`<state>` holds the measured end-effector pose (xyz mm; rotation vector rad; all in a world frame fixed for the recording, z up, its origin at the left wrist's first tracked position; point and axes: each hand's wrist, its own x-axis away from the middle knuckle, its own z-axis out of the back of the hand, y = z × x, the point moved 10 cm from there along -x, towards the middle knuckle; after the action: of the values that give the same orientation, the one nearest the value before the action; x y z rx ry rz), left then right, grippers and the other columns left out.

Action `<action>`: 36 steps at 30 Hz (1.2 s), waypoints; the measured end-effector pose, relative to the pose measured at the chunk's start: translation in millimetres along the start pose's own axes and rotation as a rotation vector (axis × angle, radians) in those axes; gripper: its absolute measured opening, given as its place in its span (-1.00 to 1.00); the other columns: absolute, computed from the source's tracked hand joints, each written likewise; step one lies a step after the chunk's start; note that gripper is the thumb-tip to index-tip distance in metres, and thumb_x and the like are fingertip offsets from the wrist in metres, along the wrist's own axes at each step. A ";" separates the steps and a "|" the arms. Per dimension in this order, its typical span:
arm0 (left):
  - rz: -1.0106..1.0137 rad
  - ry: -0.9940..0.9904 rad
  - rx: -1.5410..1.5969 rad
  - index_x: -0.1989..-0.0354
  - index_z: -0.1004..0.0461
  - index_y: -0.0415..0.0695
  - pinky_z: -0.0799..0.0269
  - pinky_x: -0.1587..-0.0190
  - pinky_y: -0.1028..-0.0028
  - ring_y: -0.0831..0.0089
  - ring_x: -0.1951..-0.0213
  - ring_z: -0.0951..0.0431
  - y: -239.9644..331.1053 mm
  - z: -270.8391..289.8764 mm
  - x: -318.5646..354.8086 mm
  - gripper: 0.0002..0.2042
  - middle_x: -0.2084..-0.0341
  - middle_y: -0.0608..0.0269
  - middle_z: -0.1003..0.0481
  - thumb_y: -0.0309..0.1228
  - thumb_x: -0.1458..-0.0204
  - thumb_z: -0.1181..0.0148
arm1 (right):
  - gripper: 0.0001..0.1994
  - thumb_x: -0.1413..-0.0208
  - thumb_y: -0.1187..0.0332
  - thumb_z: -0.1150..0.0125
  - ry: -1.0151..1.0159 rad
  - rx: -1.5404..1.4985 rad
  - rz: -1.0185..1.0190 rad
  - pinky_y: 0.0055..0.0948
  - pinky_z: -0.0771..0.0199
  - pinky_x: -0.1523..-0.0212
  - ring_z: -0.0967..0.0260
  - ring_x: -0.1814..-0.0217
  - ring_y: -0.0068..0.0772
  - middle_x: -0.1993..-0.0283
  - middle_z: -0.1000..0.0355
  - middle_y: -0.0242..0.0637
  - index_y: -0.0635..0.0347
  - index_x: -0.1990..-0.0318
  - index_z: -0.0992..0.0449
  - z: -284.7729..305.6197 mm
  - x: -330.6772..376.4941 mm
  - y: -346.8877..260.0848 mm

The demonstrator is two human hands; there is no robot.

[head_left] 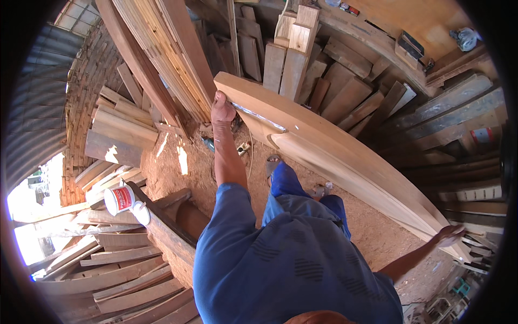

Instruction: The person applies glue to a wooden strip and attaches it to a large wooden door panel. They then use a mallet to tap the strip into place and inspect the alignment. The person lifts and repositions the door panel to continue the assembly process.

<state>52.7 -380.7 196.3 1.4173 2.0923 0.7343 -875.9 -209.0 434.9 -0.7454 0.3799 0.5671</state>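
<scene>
A long wooden panel [324, 121], shaped like a door with a raised moulded section, stands on its edge in front of me and runs from upper middle to lower right. My left hand [222, 109] is closed around its left end, with the thumb near the top edge. A shiny whitish streak lies on the panel beside that hand. With my arm stretched far out, my right hand [450, 236] grips the panel's right end; its fingers are partly hidden and small.
Tall boards [162, 48] lean at upper left, and offcuts [291, 59] stand behind the panel. A white bucket [120, 200] is at left near stacked planks [124, 270]. Sawdust covers the floor [172, 146]. A cord and a green tool [208, 143] lie by the panel's left end.
</scene>
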 end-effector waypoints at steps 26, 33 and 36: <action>0.063 -0.169 0.021 -0.10 -0.35 -0.16 -0.24 -0.20 0.29 0.37 -0.11 -0.41 -15.1 3.0 7.3 -0.43 -0.01 0.28 -0.48 -0.13 0.04 -0.34 | -0.30 -0.21 -0.17 0.14 -1.190 -0.124 0.901 -0.10 -0.28 -0.16 -0.31 -0.17 0.11 -0.18 -0.31 0.08 0.16 -0.33 -0.13 -90.4 304.0 -284.4; 0.205 -0.212 0.198 -0.07 -0.38 -0.15 -0.31 -0.12 0.29 0.33 -0.08 -0.42 -24.1 0.3 13.5 -0.53 0.01 0.28 -0.48 -0.29 0.02 -0.32 | -0.45 -0.20 -0.11 0.07 -1.260 0.068 0.908 -0.14 -0.40 0.00 -0.48 0.05 -0.05 0.17 -0.55 -0.09 0.09 -0.14 -0.41 -104.3 303.6 -260.5; 0.265 0.053 0.043 -0.13 -0.31 -0.24 -0.25 -0.16 0.10 0.17 -0.09 -0.39 -14.8 -2.2 23.9 -0.50 -0.04 0.10 -0.42 -0.23 -0.04 -0.12 | -0.48 -0.16 -0.18 0.07 -1.267 0.128 0.814 -0.14 -0.42 0.05 -0.50 0.09 -0.09 0.24 -0.55 -0.13 0.04 0.08 -0.57 -98.7 302.1 -258.1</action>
<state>33.4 -363.2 185.3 1.7383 1.9917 0.8407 -494.4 -330.2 348.9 0.0328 -0.5046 1.6179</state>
